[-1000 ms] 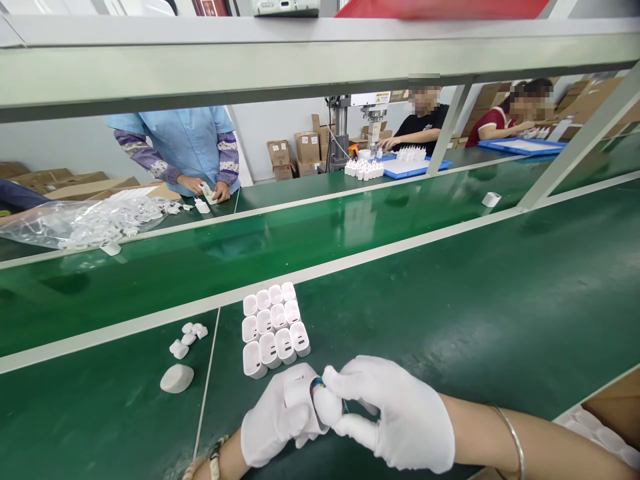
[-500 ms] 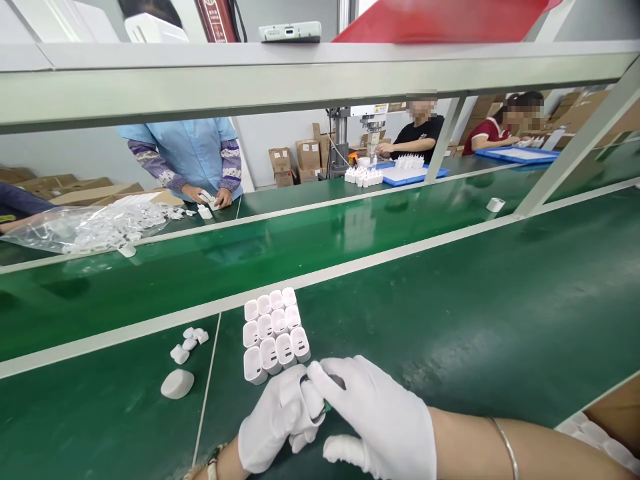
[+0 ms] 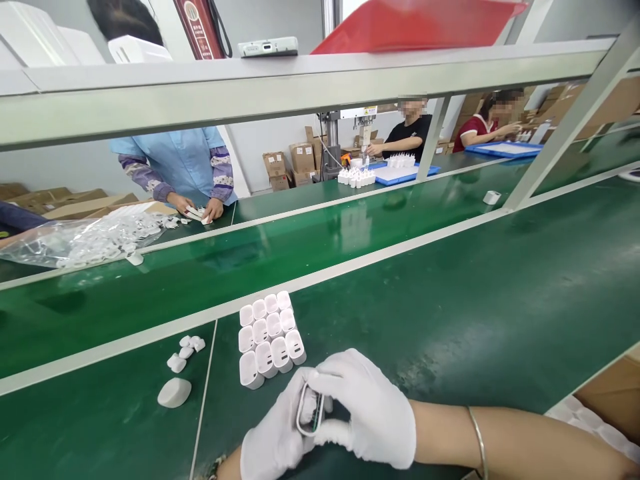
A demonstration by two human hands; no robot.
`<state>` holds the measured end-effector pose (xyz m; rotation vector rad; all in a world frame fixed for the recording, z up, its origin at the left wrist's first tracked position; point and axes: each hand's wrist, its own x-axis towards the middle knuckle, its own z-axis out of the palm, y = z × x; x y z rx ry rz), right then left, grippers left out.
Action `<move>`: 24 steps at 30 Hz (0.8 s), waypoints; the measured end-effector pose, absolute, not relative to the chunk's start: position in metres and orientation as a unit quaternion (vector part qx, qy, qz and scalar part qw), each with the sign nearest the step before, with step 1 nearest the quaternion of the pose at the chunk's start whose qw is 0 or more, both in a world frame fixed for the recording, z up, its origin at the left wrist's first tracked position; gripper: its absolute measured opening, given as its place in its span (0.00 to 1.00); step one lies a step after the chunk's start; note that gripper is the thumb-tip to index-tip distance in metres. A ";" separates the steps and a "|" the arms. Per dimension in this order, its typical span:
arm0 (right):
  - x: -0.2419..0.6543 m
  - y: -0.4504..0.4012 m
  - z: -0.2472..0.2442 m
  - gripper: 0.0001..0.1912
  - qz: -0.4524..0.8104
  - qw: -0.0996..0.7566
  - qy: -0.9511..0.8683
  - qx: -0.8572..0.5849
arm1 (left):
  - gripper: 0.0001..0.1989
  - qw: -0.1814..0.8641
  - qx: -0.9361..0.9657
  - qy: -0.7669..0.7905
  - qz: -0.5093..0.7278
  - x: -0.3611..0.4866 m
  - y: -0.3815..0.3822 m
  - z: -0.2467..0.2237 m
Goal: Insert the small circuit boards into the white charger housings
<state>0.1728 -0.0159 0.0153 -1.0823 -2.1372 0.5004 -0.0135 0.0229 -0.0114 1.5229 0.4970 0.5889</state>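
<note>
Both hands wear white gloves. My left hand (image 3: 277,430) is wrapped round a white housing (image 3: 309,410), whose open end faces up and shows a green board edge and a white part inside. My right hand (image 3: 363,410) grips the same housing from the right, its thumb and fingertips at the rim. Just beyond my hands stand several white housings (image 3: 273,337) in close rows, open ends up, some with dark slots. To the left lie a rounded white piece (image 3: 174,393) and several small white pieces (image 3: 186,353).
A pale shelf beam (image 3: 300,83) crosses above the green bench (image 3: 450,300), with a slanted post (image 3: 565,127) at the right. Across the belt, people work beside a bag of white parts (image 3: 100,237) and blue trays (image 3: 400,175). White parts sit in a box at lower right.
The held housing has turned so its open end shows more. My right hand has shifted left, and its thumb now meets the housing. The camera view has tilted slightly.
</note>
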 end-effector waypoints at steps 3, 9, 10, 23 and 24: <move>0.179 -0.010 0.015 0.20 0.218 0.318 -0.827 -0.409 | 0.36 0.628 0.719 0.211 0.211 -0.006 0.023 -0.013; 0.192 0.003 0.011 0.13 0.318 0.309 -0.829 -0.339 | 0.07 0.591 0.756 0.270 0.080 0.002 0.017 -0.004; 0.192 0.004 0.009 0.12 0.319 0.308 -0.832 -0.335 | 0.07 0.590 0.756 0.273 0.077 0.002 0.016 -0.003; 0.179 0.000 -0.008 0.10 0.374 0.358 -0.758 -0.397 | 0.08 0.594 0.733 0.326 0.053 -0.001 0.014 -0.012; 0.180 0.001 -0.008 0.11 0.402 0.356 -0.742 -0.402 | 0.09 0.598 0.734 0.319 0.049 -0.001 0.014 -0.010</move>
